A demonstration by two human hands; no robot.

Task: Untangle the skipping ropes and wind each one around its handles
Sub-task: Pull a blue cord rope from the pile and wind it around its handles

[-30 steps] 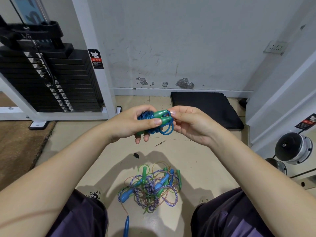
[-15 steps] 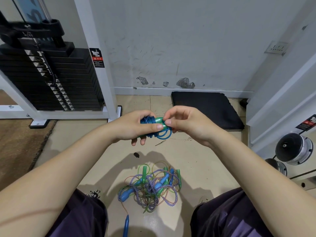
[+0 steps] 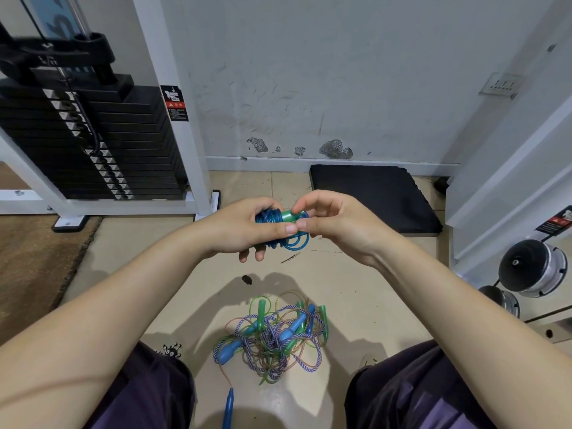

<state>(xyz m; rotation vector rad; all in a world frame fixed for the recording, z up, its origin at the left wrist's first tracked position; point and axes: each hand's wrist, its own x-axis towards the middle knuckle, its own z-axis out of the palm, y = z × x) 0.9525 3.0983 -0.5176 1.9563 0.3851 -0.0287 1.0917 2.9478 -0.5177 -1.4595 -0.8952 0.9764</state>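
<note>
**Blue rope half hidden in two hands**

We could see little of the green handles [image 3: 287,215]: only one rounded end showed between the two hands, and we could not tell whether one handle or two lay under the coils. The blue rope [image 3: 272,218] was wound round them, most of the winding covered by fingers and thumb, with a few loose loops hanging free just below. The tangle of ropes [image 3: 272,339] on the floor between our knees was too knotted for us to count; blue and green handles, striped purple cord and thin clear cords crossed one another. One blue handle [image 3: 228,408] lay apart, near the bottom edge and partly cut off.

Our left hand [image 3: 244,226] gripped the wound bundle, fingers curled round it and thumb pressed along its front. Our right hand [image 3: 334,222] met it from the other side, thumb and forefinger pinching at the rope by the handle end, the other fingers loosely bent; the exact strand it held was hidden. Both hands were raised above the beige floor [image 3: 356,292], near a black mat [image 3: 371,196]. A weight stack [image 3: 93,144] stood far left and dumbbells [image 3: 532,267] at the right edge
</note>
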